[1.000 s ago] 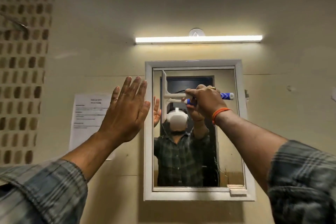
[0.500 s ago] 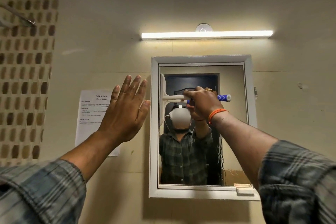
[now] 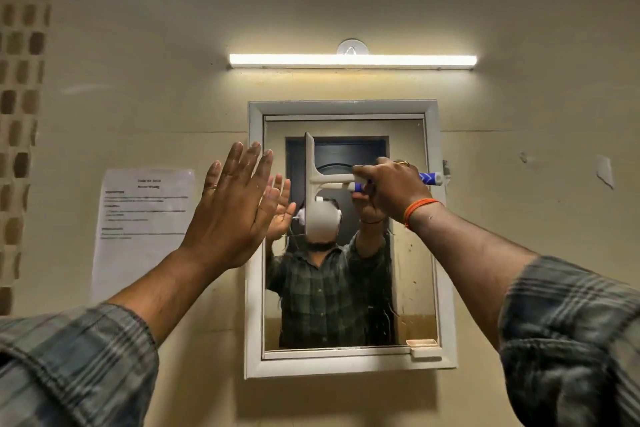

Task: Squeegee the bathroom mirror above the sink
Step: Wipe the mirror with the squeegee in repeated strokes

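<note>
Mirror (image 3: 412, 253) framed white on the wall, under a lit tube light (image 3: 352, 60). Left hand (image 3: 235, 211) raised flat, fingers spread, at the frame's left edge. Right hand (image 3: 391, 191) fisted round the squeegee (image 3: 313, 180) handle (blade upright against the upper-left glass).

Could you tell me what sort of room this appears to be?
Probably a shared or institutional washroom: a framed wall mirror under a tube light, a printed notice taped beside it, and a tiled strip at left.

I see grey-green plaid shirt sleeves (image 3: 571, 340) rolled above both forearms, an orange thread band (image 3: 417, 210) on my right wrist and a gold ring (image 3: 403, 163) above it.
</note>
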